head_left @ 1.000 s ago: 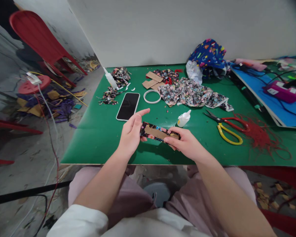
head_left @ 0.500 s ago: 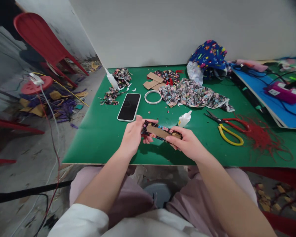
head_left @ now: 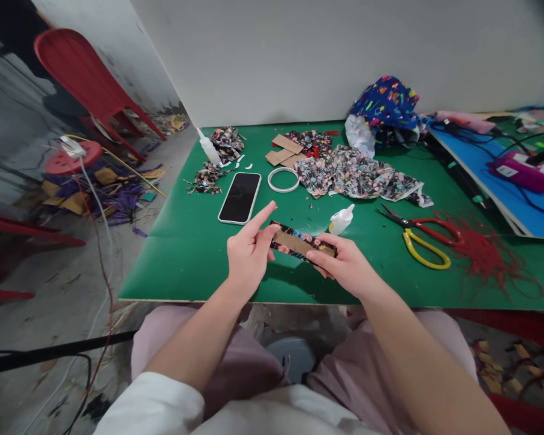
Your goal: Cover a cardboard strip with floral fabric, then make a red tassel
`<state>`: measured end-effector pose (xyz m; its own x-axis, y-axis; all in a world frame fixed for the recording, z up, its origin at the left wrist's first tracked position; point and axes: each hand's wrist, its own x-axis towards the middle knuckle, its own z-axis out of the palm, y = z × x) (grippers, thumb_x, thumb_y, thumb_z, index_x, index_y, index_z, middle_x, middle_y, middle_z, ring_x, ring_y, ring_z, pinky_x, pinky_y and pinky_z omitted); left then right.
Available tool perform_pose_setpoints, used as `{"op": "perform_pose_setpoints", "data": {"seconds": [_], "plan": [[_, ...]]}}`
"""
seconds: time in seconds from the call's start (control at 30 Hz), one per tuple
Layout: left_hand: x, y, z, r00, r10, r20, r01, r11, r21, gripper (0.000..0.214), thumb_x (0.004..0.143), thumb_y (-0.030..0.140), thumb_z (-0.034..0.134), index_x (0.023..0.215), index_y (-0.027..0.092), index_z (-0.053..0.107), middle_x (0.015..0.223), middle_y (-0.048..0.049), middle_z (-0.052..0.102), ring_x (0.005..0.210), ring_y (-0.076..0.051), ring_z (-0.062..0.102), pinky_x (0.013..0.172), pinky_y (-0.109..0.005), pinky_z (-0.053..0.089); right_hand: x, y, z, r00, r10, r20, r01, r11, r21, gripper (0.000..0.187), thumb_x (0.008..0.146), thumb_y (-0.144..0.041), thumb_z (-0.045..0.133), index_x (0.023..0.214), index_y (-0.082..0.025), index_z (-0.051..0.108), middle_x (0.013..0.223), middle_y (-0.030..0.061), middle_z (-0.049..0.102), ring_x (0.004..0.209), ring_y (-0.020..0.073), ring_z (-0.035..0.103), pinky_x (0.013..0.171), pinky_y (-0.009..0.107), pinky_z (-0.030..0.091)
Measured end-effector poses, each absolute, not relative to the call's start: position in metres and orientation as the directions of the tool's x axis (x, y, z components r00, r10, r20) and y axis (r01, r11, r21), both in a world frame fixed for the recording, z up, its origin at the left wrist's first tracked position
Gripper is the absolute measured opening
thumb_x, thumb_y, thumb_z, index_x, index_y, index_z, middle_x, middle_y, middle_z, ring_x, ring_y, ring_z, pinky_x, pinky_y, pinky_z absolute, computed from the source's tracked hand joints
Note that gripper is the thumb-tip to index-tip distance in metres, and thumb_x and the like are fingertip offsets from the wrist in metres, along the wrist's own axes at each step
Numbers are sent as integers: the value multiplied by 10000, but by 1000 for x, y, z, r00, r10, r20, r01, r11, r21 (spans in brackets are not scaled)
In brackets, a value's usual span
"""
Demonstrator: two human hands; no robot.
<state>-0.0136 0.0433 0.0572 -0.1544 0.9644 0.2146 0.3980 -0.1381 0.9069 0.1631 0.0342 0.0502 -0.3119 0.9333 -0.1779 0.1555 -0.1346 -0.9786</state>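
Above the front of the green table, both hands hold a narrow cardboard strip (head_left: 294,242) edged with black floral fabric. My left hand (head_left: 249,251) grips its left end with the thumb on top, its index finger stretched out forward. My right hand (head_left: 344,260) pinches the right end, thumb on the upper face. Just beyond the right hand lies a small white glue bottle (head_left: 341,219) with its nozzle tilted up. Past the left hand rests a phone (head_left: 240,197) with a dark screen. A white ring, perhaps a tape roll (head_left: 283,179), lies beside it.
Scissors (head_left: 417,235) with red and yellow handles lie right, by tangled red thread (head_left: 494,257). Floral fabric (head_left: 358,172), cardboard pieces (head_left: 283,150) and another white bottle (head_left: 208,148) sit farther back. A purple device (head_left: 521,169) with cables rests on a blue board (head_left: 489,181).
My left hand has shifted its hold on the strip's left end: its index finger now points forward, off the strip. The right hand keeps its pinch. The whole view has shifted slightly.
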Motion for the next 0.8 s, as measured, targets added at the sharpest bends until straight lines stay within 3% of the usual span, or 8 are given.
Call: {"op": "perform_pose_setpoints", "data": {"seconds": [0.1,0.27,0.4,0.53,0.8], "plan": [[-14,43,56,-141,962,234,437,-152,886,441,817,468,496,1202,257,539,519,60,568,366,-59,487,409,-170,426,163,35,51,-314,933,-177,165,-130,-978,272,739,-446,584,720,-188,500,465,-73,444,403,52,368,399,185,276],[-12,45,57,-132,984,122,256,-85,963,533,877,534,282,1281,228,447,442,57,455,308,-62,442,297,-165,317,164,35,52,-319,931,-177,139,-139,-981,270,742,-448,583,738,-190,505,461,-77,438,402,52,364,399,185,276],[-12,45,55,-147,971,191,349,-130,928,431,848,466,444,1212,242,506,529,58,535,336,-48,461,337,-157,359,163,34,52,-317,934,-167,153,-124,-980,263,745,-438,583,720,-189,502,462,-76,439,401,53,363,407,190,278],[-13,44,52,-114,953,280,500,-188,845,409,853,432,450,1209,239,508,532,62,571,391,-61,505,465,-172,450,163,35,53,-308,938,-156,183,-103,-978,251,750,-426,576,702,-191,501,462,-75,439,407,57,370,420,193,287],[-11,42,53,-5,971,240,496,-206,843,506,804,458,518,1259,244,470,555,49,597,454,-92,573,502,-186,475,166,35,56,-325,932,-161,213,-94,-973,250,730,-428,599,703,-190,530,468,-71,444,416,60,387,418,190,295]]}}
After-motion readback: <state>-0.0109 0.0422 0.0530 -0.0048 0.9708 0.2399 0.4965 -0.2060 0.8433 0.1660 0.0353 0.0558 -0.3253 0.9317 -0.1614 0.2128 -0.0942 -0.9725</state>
